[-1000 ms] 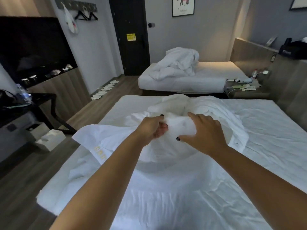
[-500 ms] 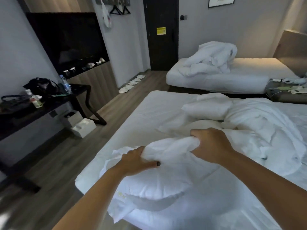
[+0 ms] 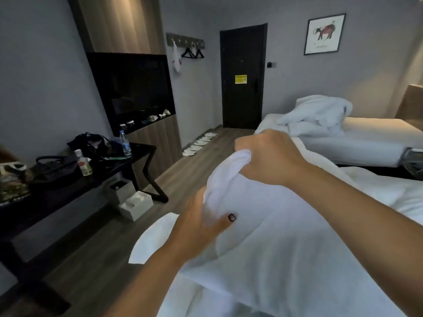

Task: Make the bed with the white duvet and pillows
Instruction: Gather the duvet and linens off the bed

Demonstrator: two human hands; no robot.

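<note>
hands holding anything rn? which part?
Both grip the white duvet at one bunched end: right hand clenches the top of the bunch, left hand holds just below, thumb pressed on the fabric.

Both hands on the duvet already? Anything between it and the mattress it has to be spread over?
Yes: left hand and right hand both grip the bunched white duvet, lifted above the near bed. Nothing visible lies between it and the mattress in the part shown; the rest is hidden by the duvet.

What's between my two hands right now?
In the head view, a bunched fold of the white duvet spans from the left hand to the right hand; both grip it.
</note>
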